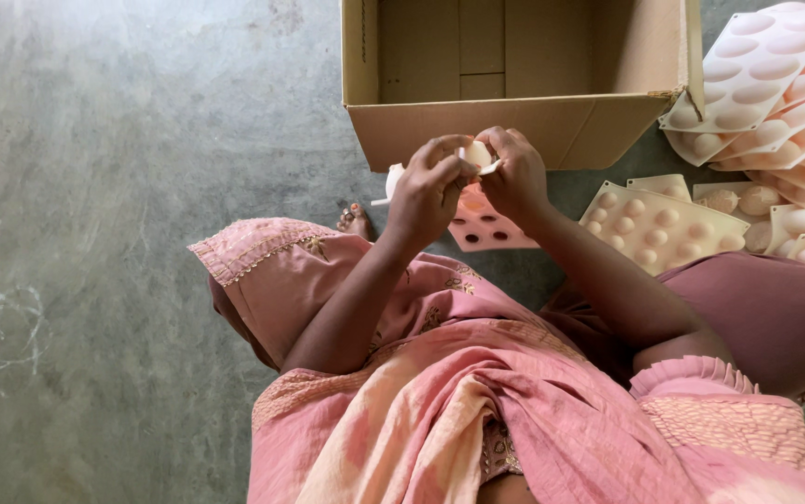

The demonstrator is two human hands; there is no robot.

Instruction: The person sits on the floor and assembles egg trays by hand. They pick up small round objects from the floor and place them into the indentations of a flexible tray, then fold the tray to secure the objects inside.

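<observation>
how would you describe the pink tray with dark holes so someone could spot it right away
Start at the open cardboard box at the top. Just below its front wall, the two hands meet; the pink tray lies on the floor right under them. Unlike the paler moulds to the right, showing raised bumps, it shows dark round holes.

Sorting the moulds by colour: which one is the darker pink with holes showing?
The mould lying just below the hands, in front of the box. It is deeper pink with dark holes; the others, to the right, are pale with raised bumps.
</observation>
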